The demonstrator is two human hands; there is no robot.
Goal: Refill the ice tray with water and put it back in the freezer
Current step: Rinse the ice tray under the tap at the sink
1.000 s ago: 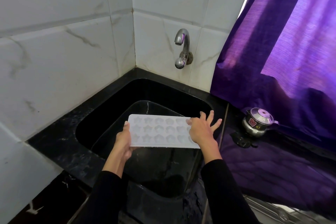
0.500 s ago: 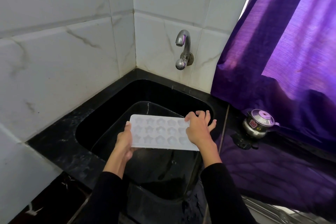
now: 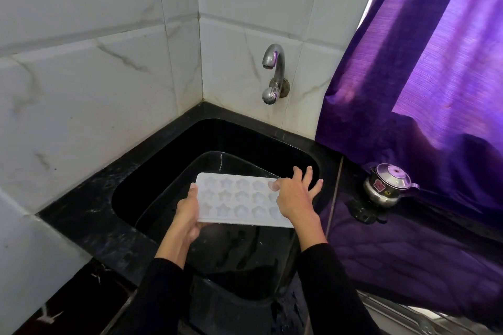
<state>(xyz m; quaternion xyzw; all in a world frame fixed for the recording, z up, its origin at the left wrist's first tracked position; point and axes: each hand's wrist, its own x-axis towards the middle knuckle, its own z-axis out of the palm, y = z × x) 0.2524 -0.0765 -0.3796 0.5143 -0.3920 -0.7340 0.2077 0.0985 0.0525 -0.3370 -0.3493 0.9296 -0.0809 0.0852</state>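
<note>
A white ice tray [image 3: 239,200] with star-shaped moulds is held level over a black sink [image 3: 163,160]. My left hand [image 3: 187,212] grips its left end, thumb on top and fingers underneath. At the tray's right end my right hand [image 3: 295,196] has its thumb on the top face and its fingers spread out straight past the edge. A chrome tap [image 3: 273,73] sticks out of the tiled wall above the sink; no water runs from it. The moulds look empty.
A black tub [image 3: 239,258] stands inside the sink under the tray. White marble tiles [image 3: 95,90] close off the left and back. A purple curtain [image 3: 435,62] hangs on the right, above a small steel kettle [image 3: 388,185] on the dark counter.
My right hand's fingers curled onto the tray half a second ago and are now spread straight again. The tray has stayed almost in place over the sink.
</note>
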